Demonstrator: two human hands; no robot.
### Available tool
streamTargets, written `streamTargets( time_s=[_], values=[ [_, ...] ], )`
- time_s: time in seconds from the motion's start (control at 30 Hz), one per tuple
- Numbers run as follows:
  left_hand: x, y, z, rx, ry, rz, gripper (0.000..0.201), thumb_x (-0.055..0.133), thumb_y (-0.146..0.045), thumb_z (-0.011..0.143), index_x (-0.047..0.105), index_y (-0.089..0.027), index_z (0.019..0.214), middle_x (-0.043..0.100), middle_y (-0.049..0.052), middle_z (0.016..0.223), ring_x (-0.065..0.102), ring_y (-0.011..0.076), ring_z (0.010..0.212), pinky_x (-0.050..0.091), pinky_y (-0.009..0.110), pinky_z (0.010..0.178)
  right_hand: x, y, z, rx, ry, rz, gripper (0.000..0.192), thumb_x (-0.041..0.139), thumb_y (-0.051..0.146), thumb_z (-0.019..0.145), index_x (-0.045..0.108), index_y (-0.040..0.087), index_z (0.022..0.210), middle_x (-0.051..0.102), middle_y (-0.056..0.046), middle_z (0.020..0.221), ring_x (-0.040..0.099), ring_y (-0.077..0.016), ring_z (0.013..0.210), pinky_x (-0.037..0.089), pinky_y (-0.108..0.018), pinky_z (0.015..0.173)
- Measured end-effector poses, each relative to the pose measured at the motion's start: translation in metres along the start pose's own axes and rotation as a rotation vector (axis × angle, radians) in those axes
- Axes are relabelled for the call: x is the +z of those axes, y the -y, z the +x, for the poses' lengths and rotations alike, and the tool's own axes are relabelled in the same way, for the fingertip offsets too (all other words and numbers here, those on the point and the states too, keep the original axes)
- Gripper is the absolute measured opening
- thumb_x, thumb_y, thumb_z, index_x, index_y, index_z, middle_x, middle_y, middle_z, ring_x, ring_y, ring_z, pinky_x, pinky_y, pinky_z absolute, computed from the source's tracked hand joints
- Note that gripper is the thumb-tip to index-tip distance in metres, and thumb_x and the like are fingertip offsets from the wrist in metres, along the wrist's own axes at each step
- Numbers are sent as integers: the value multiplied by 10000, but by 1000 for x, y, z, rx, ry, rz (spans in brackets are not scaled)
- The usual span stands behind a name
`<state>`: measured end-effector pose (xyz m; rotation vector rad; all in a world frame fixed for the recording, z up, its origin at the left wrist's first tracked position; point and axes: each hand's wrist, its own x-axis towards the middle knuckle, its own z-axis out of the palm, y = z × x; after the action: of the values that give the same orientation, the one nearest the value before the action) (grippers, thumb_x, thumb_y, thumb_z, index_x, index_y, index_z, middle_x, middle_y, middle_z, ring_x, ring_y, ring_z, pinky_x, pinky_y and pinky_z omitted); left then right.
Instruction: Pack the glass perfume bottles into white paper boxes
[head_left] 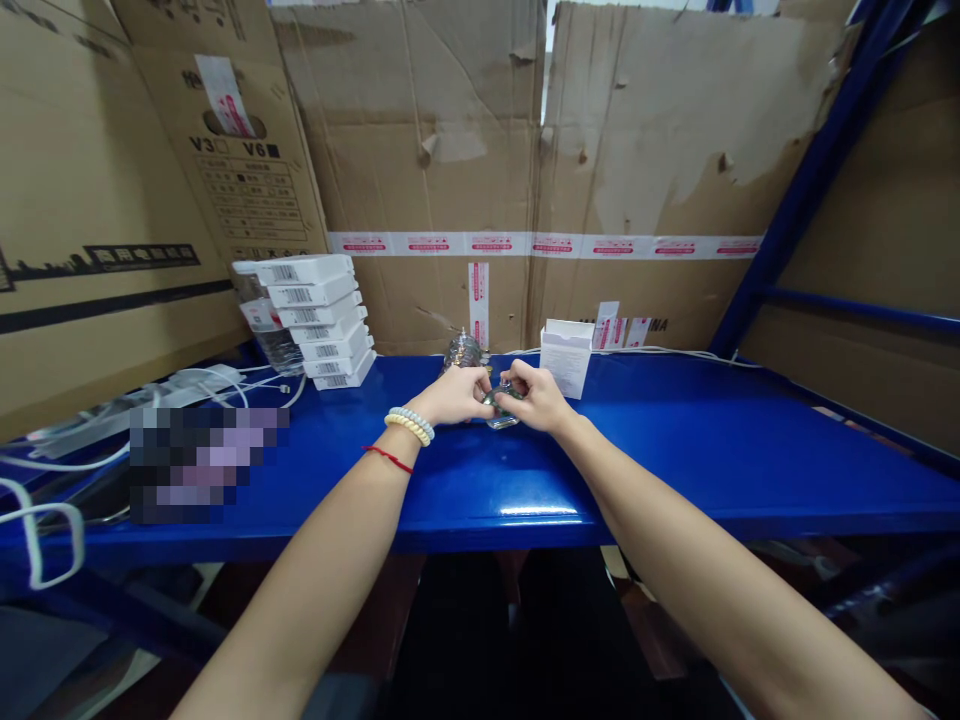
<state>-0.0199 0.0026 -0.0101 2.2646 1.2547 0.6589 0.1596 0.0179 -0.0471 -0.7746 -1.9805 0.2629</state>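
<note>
Both hands meet over the middle of the blue table [300, 470]. My left hand [459, 392] has its fingers closed on the left side of a small, shiny, dark glass-like object [504, 420], whose exact kind I cannot make out. On its right side my right hand [538, 395] pinches the same object, fingers and thumb bent around it. Just behind my left hand stands a clear, shiny item with metallic bits [463, 350], partly hidden by the fingers. An upright white box [566, 358] with its top flap raised stands behind my right hand.
A stack of several white boxes [326, 325] rises at the back left, beside a clear plastic bottle [271, 335]. White cables and a power strip [172, 390] lie at the left, near a blurred-out patch [210, 460]. Cardboard sheets [420, 150] wall the back; a blue post [802, 170] stands right.
</note>
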Motion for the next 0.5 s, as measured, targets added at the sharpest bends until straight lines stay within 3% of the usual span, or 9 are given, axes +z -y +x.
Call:
streamTargets(
  time_s=[0.13, 0.23, 0.33, 0.43, 0.5],
  values=[
    [0, 1, 0, 11, 7, 5, 255, 704, -255, 622, 504, -190, 767, 588, -56, 569, 565, 114, 473, 434, 229, 480, 0, 5, -1, -17, -8, -1, 219, 563, 275, 680, 350, 225, 662, 333, 91, 537, 289, -77, 498, 316, -224, 529],
    [-2, -1, 0, 17, -6, 43, 244, 705, -274, 632, 505, -188, 742, 603, -39, 586, 580, 122, 513, 434, 230, 502, -4, 7, -3, -30, 11, 3, 156, 571, 260, 663, 465, 210, 766, 362, 92, 551, 323, -83, 494, 310, -224, 512],
    [-5, -3, -1, 28, -21, 124, 253, 722, -309, 626, 527, -184, 729, 629, -16, 630, 604, 139, 587, 447, 240, 556, -12, 4, -3, -29, -20, 24, 333, 553, 214, 626, 543, 180, 957, 401, 88, 575, 377, -94, 503, 341, -225, 525],
    [-5, -3, -1, 38, -36, 169, 287, 735, -351, 622, 546, -183, 756, 647, -3, 671, 616, 152, 639, 455, 246, 592, -21, -3, 1, 59, -156, 13, 398, 498, 170, 605, 570, 169, 997, 429, 76, 584, 414, -104, 518, 382, -230, 553],
    [-6, -1, -1, 56, -36, 175, 304, 732, -375, 632, 556, -183, 788, 655, 1, 690, 621, 156, 657, 456, 247, 602, -25, -10, 4, 153, -176, -55, 364, 477, 139, 607, 602, 170, 947, 484, 56, 599, 459, -115, 543, 421, -243, 593]
  ],
)
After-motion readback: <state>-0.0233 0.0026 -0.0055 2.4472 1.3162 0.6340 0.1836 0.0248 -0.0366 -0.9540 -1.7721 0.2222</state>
